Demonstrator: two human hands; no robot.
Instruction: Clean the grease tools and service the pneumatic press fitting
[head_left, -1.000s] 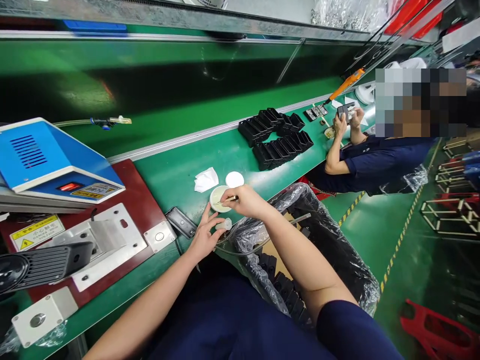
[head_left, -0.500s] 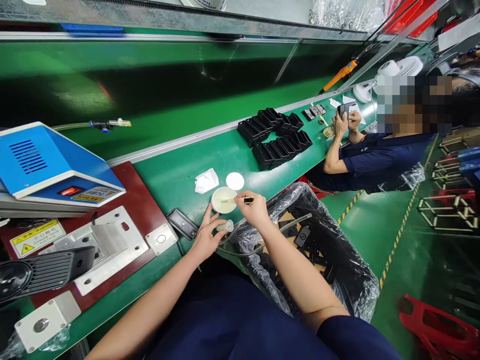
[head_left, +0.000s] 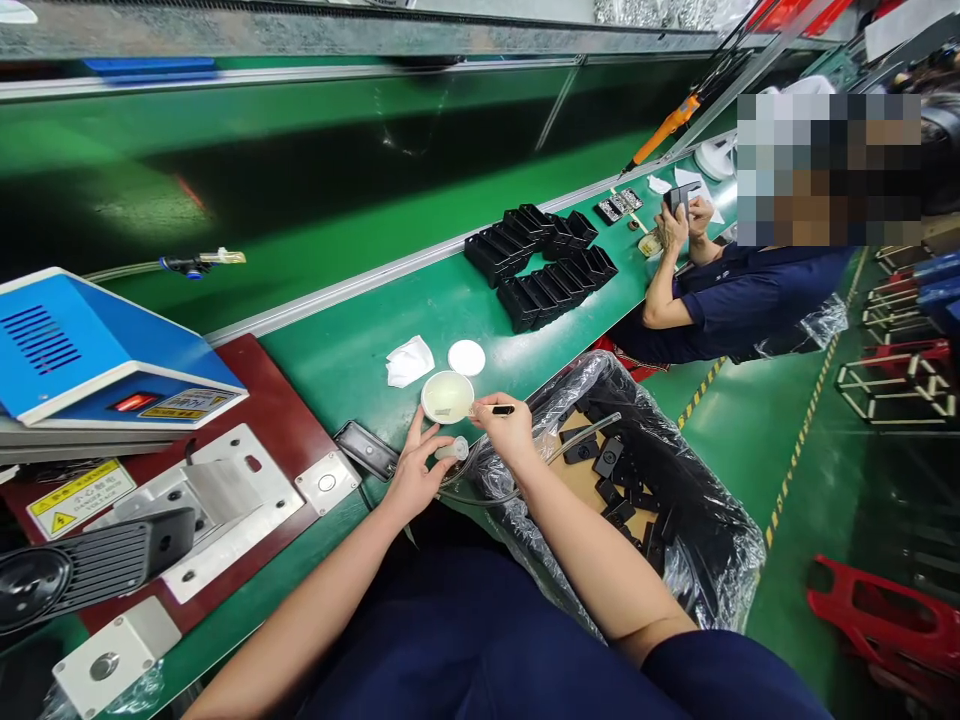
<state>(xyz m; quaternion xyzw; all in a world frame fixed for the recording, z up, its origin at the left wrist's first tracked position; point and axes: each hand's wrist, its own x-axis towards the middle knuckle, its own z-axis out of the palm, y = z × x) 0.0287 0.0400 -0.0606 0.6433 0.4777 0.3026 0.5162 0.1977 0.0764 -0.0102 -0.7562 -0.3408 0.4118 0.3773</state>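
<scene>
My left hand [head_left: 421, 465] is closed on a small translucent round piece [head_left: 452, 450], held between thumb and fingers. Its outstretched index finger reaches the lower left rim of a round white tub [head_left: 427, 410] with pale yellowish contents. My right hand [head_left: 510, 428] pinches a thin light-handled brush [head_left: 491, 409] with a dark end pointing right. The brush's other end is at the tub's right rim, too small to make out clearly. Behind the tub lie a white lid [head_left: 466, 357] and a crumpled white tissue [head_left: 409, 361]. A black housing [head_left: 367, 449] lies left of my left hand.
A plastic-lined bin [head_left: 720, 540] with black parts and a clear tube [head_left: 581, 436] stands below my right forearm. Black housings [head_left: 551, 285] stand in rows on the bench. A blue machine [head_left: 112, 350] is at left; a co-worker [head_left: 772, 300] sits at right.
My right hand has drawn the brush rightward, from over the tub's contents to its rim. My left hand keeps its hold on the translucent piece. The view has shifted slightly.
</scene>
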